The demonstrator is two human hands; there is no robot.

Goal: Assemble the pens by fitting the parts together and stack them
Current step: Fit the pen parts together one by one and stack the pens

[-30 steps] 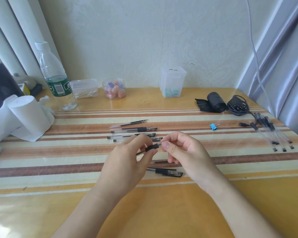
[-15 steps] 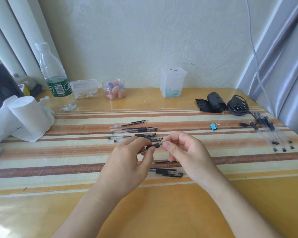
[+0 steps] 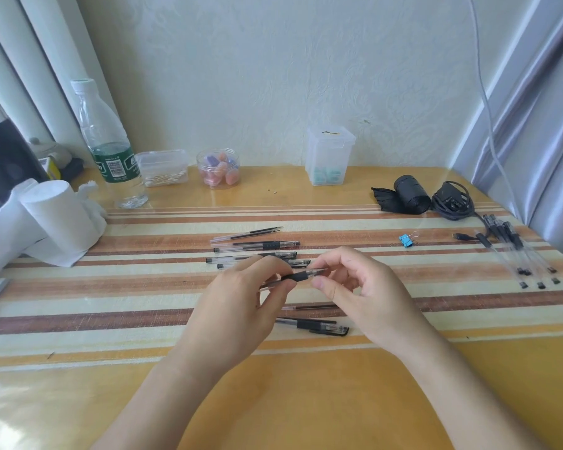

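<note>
A water bottle [image 3: 106, 147] stands beside tissue rolls [image 3: 51, 219].

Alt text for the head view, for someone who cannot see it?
Two bare hands hold a clear pen with a black grip over a striped table mat: left hand grips the barrel, right hand pinches the tip end. More clear pens lie beyond, another bunch at far right.

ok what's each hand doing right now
left hand: holds the pen by its black grip
right hand: pinches the pen's tip
</note>
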